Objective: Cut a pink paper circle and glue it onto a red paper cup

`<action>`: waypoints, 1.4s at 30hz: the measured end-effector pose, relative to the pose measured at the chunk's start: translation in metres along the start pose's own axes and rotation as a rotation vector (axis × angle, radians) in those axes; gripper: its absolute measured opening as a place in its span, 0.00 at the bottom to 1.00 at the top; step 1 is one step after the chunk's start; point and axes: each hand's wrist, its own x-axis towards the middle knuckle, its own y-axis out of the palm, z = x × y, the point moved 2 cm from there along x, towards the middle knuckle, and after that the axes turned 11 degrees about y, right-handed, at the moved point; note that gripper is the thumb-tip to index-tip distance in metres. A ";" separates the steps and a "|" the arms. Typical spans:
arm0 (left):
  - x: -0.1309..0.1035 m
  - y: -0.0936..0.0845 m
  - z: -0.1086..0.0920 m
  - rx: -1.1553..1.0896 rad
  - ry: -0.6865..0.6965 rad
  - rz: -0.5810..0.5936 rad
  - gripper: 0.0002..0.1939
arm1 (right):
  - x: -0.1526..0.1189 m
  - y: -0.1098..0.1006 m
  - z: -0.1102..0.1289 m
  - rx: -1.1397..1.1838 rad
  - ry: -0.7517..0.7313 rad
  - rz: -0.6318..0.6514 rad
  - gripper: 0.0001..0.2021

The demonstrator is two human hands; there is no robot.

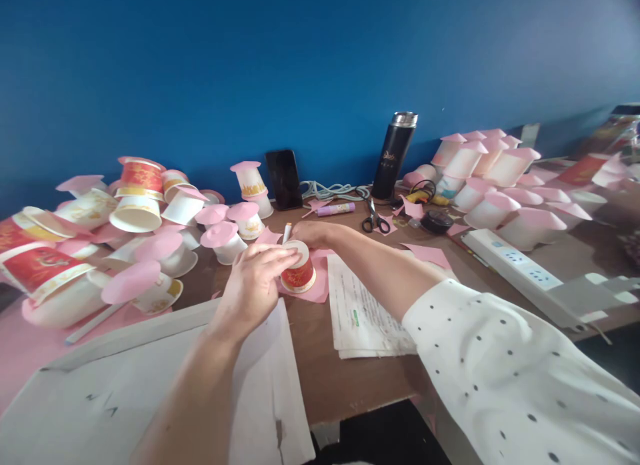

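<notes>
1. Clearly, from the head view, our left hand (pixel 253 271) clasps an upturned red-and-white paper cup (pixel 299 275), fingers laid together across its top.
2. The cup stands mid-scene on a flat pink paper sheet (pixel 321 268).
3. Our right hand (pixel 309 233) curls at its far side, beside a thin white pen-like stick (pixel 287 233); we cannot tell whether it grips that.
</notes>
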 end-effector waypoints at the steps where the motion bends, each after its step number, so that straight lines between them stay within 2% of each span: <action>1: 0.000 0.000 0.000 0.001 -0.006 0.005 0.27 | 0.004 0.000 0.002 -0.019 0.000 0.012 0.12; 8: 0.000 -0.001 -0.001 0.005 -0.021 0.012 0.27 | 0.011 0.002 0.002 -0.050 -0.033 0.053 0.07; 11: 0.000 0.000 -0.001 0.002 -0.003 0.000 0.26 | -0.001 -0.003 -0.005 0.023 -0.069 -0.060 0.07; 14: 0.000 0.001 -0.001 -0.002 -0.008 0.011 0.27 | -0.034 -0.014 -0.014 0.162 -0.138 -0.410 0.14; 17: 0.001 0.000 -0.001 -0.008 -0.037 -0.007 0.27 | -0.088 -0.013 -0.019 0.162 -0.313 -0.604 0.15; 18: 0.001 0.000 -0.001 -0.019 -0.046 -0.027 0.26 | -0.106 -0.009 -0.020 0.139 -0.374 -0.623 0.14; 20: 0.002 -0.001 -0.002 -0.045 -0.024 -0.054 0.26 | -0.136 0.005 -0.020 0.022 -0.458 -0.580 0.12; 23: 0.003 -0.002 -0.004 -0.043 0.030 -0.020 0.27 | -0.157 0.035 -0.020 -0.236 -0.624 -0.438 0.11; 26: 0.002 -0.002 -0.004 -0.002 0.017 0.002 0.28 | -0.148 0.062 -0.023 -0.514 -0.612 -0.406 0.15; 30: 0.001 0.000 -0.003 0.011 0.025 -0.024 0.28 | -0.126 0.081 -0.021 -0.718 -0.493 -0.455 0.18; 37: 0.002 0.000 -0.002 -0.028 0.027 -0.037 0.26 | -0.115 0.086 -0.004 -0.852 -0.322 -0.442 0.13; 42: 0.004 0.000 -0.004 -0.013 0.036 -0.043 0.26 | -0.114 0.088 -0.005 -0.849 -0.272 -0.443 0.11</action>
